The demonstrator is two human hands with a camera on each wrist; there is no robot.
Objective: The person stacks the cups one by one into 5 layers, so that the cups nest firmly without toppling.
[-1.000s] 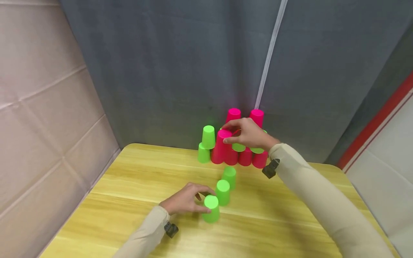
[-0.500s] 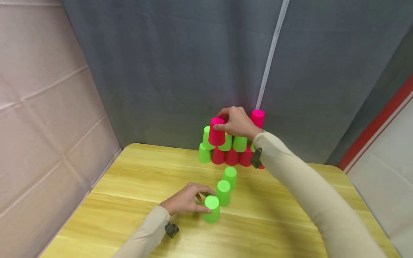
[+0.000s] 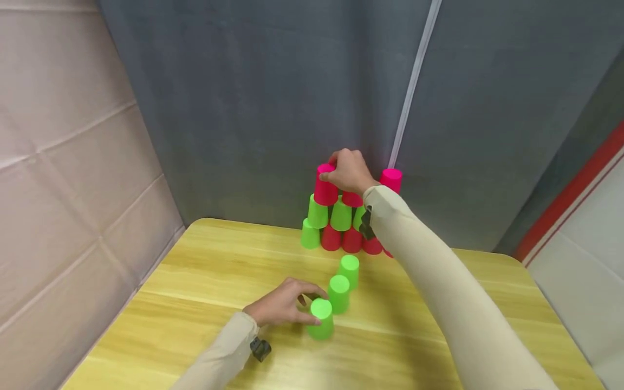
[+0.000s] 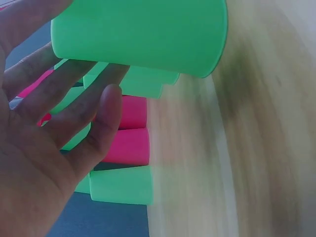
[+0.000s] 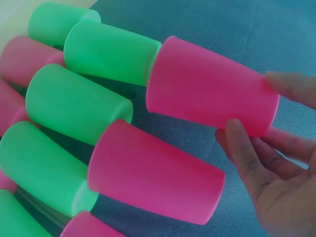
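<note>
A pyramid of upturned cups stands at the table's back edge, with a green cup (image 3: pixel 310 234) and pink cups in the bottom row and green cups (image 3: pixel 340 214) above them. My right hand (image 3: pixel 332 169) pinches the top of a pink cup (image 3: pixel 325 188) that sits on the left green cups; in the right wrist view the fingertips (image 5: pixel 245 153) grip that pink cup (image 5: pixel 207 91). Beside it are another pink cup (image 3: pixel 352 198) and, further right, one more (image 3: pixel 391 179). Near me, my left hand (image 3: pixel 312 306) holds an upturned green cup (image 3: pixel 320 319) on the table, also seen as the green cup (image 4: pixel 143 34).
Two more upturned green cups (image 3: pixel 338 293) (image 3: pixel 349 270) stand in a line behind the held one. The yellow wooden table (image 3: pixel 205 281) is bounded by a grey curtain (image 3: pixel 244 108) behind and a padded wall (image 3: pixel 63 189) to the left.
My right hand lifted the pink cup from beside the bottom row up and left onto the green cups of the second row. The left hand and its green cup stayed put.
</note>
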